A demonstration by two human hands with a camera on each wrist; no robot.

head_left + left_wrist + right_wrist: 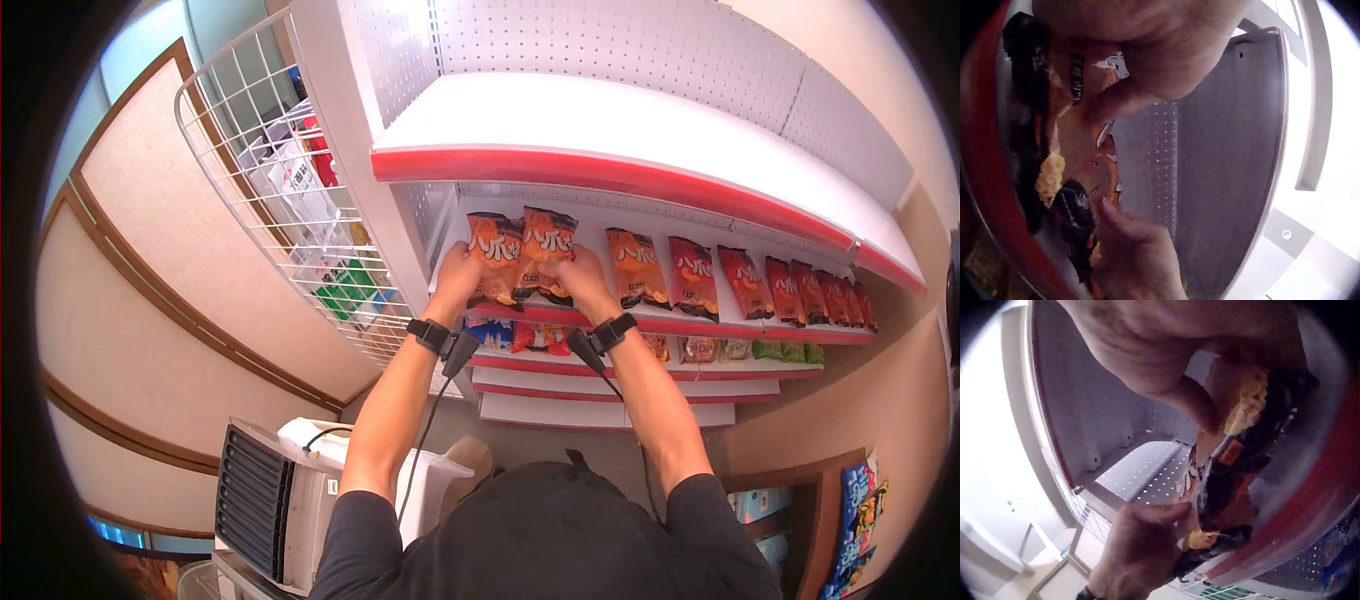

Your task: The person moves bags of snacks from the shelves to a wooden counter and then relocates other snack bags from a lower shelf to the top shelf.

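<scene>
Two orange snack bags stand side by side at the left end of the shelf below the top one. My left hand [457,276] grips the left bag [493,262] by its outer side, and my right hand [584,279] grips the right bag [548,245], thumb on its front. The bags touch or slightly overlap. In the left wrist view, my left hand [1154,47] pinches a bag, with the right hand [1141,256] opposite. The right wrist view has my right hand [1172,344] on a bag near its yellow picture; the left hand [1135,547] holds the other.
More orange and red bags [637,265] line the same shelf to the right. Above is a white shelf with a red edge [560,168]. Lower shelves hold other packets [541,338]. A wire rack [262,150] stands at the left, and a white appliance [310,510] at lower left.
</scene>
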